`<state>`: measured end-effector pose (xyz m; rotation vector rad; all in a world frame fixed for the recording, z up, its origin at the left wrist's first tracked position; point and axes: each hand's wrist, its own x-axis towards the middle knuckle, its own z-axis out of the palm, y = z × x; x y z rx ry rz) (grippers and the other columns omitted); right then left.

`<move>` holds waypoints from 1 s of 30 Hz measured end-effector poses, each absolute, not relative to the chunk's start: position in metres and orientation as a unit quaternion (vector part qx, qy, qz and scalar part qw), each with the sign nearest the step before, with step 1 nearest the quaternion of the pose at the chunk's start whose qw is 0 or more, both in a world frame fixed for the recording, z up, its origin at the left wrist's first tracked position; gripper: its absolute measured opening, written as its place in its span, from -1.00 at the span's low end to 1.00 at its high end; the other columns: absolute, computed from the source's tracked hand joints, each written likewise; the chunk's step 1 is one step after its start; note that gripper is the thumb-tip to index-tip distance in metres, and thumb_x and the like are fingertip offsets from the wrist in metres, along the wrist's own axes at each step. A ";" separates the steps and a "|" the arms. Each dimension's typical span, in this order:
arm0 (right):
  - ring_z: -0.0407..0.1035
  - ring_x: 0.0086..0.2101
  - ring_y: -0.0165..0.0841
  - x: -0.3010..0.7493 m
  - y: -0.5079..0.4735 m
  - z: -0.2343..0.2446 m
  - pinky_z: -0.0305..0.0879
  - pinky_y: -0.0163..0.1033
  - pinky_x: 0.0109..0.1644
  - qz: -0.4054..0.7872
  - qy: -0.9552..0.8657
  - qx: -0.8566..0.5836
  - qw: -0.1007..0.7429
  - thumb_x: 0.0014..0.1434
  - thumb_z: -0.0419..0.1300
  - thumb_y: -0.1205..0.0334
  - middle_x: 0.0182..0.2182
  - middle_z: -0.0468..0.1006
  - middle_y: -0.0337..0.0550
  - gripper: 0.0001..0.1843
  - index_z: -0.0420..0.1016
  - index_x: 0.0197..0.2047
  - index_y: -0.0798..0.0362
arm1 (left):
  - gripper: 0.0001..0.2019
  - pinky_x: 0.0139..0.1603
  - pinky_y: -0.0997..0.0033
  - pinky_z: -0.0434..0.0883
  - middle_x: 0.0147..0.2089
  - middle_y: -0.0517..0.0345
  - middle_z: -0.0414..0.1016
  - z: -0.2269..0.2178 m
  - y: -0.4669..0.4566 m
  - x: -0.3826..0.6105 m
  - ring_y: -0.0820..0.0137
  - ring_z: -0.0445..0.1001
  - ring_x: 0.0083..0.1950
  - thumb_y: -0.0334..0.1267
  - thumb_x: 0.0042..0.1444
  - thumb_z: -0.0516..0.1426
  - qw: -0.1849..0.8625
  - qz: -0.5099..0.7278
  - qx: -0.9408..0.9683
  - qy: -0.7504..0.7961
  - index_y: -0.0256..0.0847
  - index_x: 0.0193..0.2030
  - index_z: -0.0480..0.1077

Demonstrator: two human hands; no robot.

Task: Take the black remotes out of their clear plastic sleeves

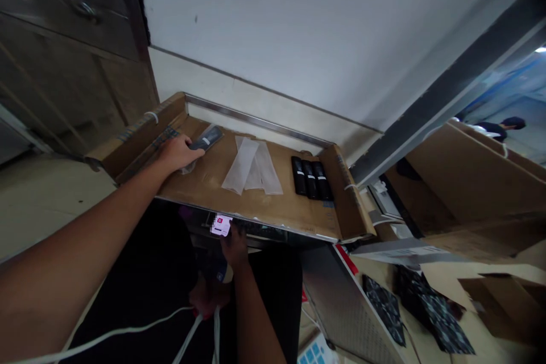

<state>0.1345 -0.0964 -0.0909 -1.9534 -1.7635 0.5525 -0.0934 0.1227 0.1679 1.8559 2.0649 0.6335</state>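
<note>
My left hand [179, 153] is closed on the near end of a black oblong piece [207, 139] with a small white label, in a clear plastic sleeve, at the left of a cardboard-lined tray. Flat translucent sleeves [251, 165] overlap in the tray's middle. Toward the right end, three black oblong pieces [311, 178] lie side by side, each with a white label. Below the tray's front edge, in shadow, my right hand [235, 245] is beside a bright white card [221, 224] with a red mark. Its fingers are too dark to tell whether they grip the card.
The tray's cardboard walls [347, 196] rise at both ends, fastened with white ties. A white wall panel [264, 91] stands behind. White cords [128, 330] cross my lap. Cardboard boxes [464, 176] and dark patterned pieces [430, 307] are at right; a person [499, 127] is farther off.
</note>
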 end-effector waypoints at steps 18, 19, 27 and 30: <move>0.17 0.29 -0.02 0.135 -0.086 -0.095 0.05 0.11 0.38 0.223 -0.628 -0.719 0.198 0.30 0.15 -0.01 0.21 0.46 0.06 -0.38 0.31 0.36 0.00 | -0.64 -0.02 0.31 0.43 -0.01 0.06 0.57 0.150 0.117 -0.094 0.21 0.53 -0.02 -0.13 0.06 0.20 0.154 0.335 0.657 0.658 -0.14 0.01 0.44; 0.18 0.29 -0.03 0.135 -0.087 -0.094 0.05 0.12 0.37 0.224 -0.626 -0.720 0.200 0.30 0.15 -0.01 0.20 0.46 0.06 -0.39 0.32 0.35 0.00 | -0.64 -0.03 0.31 0.43 -0.01 0.05 0.57 0.151 0.117 -0.094 0.21 0.53 -0.02 -0.14 0.06 0.20 0.151 0.336 0.656 0.659 -0.14 0.01 0.44; 0.52 -0.10 -0.18 0.128 -0.089 -0.070 0.35 -0.16 0.04 0.245 -0.607 -0.731 0.193 0.36 0.06 0.00 -0.14 0.64 0.00 -0.60 0.55 0.04 0.05 | -0.65 -0.05 0.29 0.43 -0.03 0.06 0.57 0.154 0.115 -0.093 0.20 0.53 -0.04 -0.16 0.05 0.21 0.147 0.340 0.656 0.658 -0.15 -0.01 0.46; 0.55 -0.22 -0.22 0.113 -0.106 -0.072 0.36 -0.22 -0.07 0.279 -0.639 -0.703 0.142 0.33 0.12 0.05 -0.32 0.67 -0.09 -0.70 0.64 -0.22 -0.01 | -0.65 -0.04 0.29 0.43 -0.03 0.06 0.57 0.152 0.116 -0.093 0.19 0.53 -0.03 -0.15 0.05 0.21 0.149 0.342 0.651 0.661 -0.14 -0.01 0.45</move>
